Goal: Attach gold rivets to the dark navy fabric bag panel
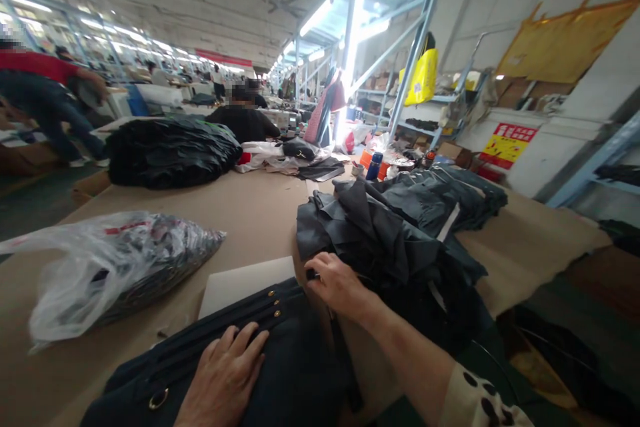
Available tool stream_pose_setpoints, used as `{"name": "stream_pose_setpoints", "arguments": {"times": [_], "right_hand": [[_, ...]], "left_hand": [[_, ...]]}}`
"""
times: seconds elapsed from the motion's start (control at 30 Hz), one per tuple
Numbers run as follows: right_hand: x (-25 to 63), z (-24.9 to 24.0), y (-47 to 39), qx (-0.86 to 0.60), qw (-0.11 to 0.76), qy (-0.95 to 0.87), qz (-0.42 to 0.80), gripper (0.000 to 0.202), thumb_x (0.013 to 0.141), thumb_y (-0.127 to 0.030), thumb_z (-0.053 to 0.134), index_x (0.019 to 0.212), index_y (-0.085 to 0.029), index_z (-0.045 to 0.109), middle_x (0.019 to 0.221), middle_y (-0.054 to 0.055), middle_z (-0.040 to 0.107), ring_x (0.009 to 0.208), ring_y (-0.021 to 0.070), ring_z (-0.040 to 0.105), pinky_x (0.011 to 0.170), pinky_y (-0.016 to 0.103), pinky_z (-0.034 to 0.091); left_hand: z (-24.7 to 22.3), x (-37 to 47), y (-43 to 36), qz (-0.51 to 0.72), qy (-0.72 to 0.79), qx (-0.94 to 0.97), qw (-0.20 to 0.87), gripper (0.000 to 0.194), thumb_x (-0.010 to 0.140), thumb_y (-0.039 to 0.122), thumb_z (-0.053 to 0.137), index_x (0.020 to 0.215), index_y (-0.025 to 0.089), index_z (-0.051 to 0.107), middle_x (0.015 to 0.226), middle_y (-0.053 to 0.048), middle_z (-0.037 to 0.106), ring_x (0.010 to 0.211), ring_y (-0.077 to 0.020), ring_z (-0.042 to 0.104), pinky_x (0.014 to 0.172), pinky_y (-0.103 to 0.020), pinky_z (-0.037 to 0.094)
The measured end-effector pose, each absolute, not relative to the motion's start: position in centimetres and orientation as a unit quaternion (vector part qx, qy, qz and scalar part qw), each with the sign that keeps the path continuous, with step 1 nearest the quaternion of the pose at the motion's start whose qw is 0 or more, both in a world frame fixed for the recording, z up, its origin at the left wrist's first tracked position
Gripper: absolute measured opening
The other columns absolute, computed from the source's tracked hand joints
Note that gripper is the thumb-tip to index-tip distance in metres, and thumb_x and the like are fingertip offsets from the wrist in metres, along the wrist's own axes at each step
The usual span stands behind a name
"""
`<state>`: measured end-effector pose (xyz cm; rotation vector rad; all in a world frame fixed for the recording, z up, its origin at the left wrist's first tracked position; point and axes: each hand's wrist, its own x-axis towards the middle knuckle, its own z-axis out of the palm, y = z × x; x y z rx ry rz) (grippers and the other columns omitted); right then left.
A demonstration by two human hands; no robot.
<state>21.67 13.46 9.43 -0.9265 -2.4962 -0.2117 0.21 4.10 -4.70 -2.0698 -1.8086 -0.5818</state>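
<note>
The person's left hand [225, 373] lies flat, fingers spread, pressing on a dark garment [280, 360] with brass studs [274, 303] and a brass ring [158, 399], which sits at six o'clock on the brown worktable [250, 213]. A pale card [240, 283] lies just beyond the garment, partly under it. The right hand [340, 287] is curled around a small dark tool [313, 274], of which only the tip shows, so what it is cannot be told; it rests at the edge of a heap of dark fabric pieces [390, 233] at one o'clock. A clear plastic bag [115, 267] of dark items lies at nine o'clock, and a taller black pile [170, 150] sits at eleven o'clock. Another person in black [243, 121] sits at twelve o'clock, well apart. The heap leans close to the table's right edge, so a tug on one piece could likely drag others off. With dark tool against dark cloth, the tip could snag or mark the wrong layer.
</note>
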Motion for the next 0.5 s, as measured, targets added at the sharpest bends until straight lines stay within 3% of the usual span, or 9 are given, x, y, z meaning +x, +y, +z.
{"name": "stream_pose_setpoints", "arguments": {"times": [0.17,0.23,0.37,0.43,0.5], "right_hand": [[26.3,13.0,17.4,-0.424,0.310,-0.844,-0.114,0.060,0.073,-0.009,0.065,0.130,-0.014,0.049,0.132,0.012,0.047,0.124,0.0275,0.038,0.110,0.040,0.029],[27.4,13.1,19.8,-0.450,0.322,-0.830,-0.071,0.049,0.072,-0.007,0.063,0.120,-0.011,0.057,0.127,0.016,0.051,0.120,0.0285,0.043,0.109,0.042,0.030],[28.3,13.3,22.8,-0.463,0.391,-0.795,0.031,0.014,0.078,-0.013,0.053,0.082,-0.013,0.067,0.094,0.013,0.066,0.099,0.0254,0.058,0.099,0.040,0.039],[28.4,14.1,22.9,-0.456,0.457,-0.759,0.082,0.016,0.079,-0.019,0.050,0.081,-0.014,0.065,0.085,0.010,0.067,0.092,0.0243,0.061,0.094,0.039,0.042],[28.2,15.2,21.9,-0.431,0.524,-0.721,0.137,0.025,0.083,-0.028,0.045,0.091,-0.014,0.064,0.084,0.008,0.068,0.087,0.0227,0.063,0.087,0.037,0.047]], "left_hand": [[-4.3,0.2,3.8,-0.229,-0.619,-0.729,0.180,0.036,0.091,0.023,0.042,0.120,0.030,0.062,0.128,-0.003,0.057,0.117,-0.0310,0.045,0.095,-0.048,0.042],[-3.8,0.6,3.5,-0.232,-0.617,-0.730,0.178,0.035,0.091,0.023,0.043,0.120,0.028,0.061,0.128,-0.003,0.056,0.117,-0.0308,0.044,0.094,-0.047,0.042],[-3.3,1.2,3.0,-0.235,-0.616,-0.734,0.166,0.033,0.092,0.023,0.045,0.120,0.028,0.059,0.128,-0.004,0.055,0.115,-0.0296,0.044,0.093,-0.046,0.042],[-3.5,1.1,3.0,-0.244,-0.614,-0.733,0.163,0.032,0.091,0.023,0.046,0.119,0.028,0.060,0.127,-0.004,0.055,0.115,-0.0300,0.044,0.093,-0.047,0.042],[-3.8,0.8,3.1,-0.258,-0.614,-0.729,0.159,0.032,0.090,0.023,0.047,0.118,0.029,0.060,0.127,-0.004,0.055,0.116,-0.0313,0.044,0.094,-0.048,0.042]]}}
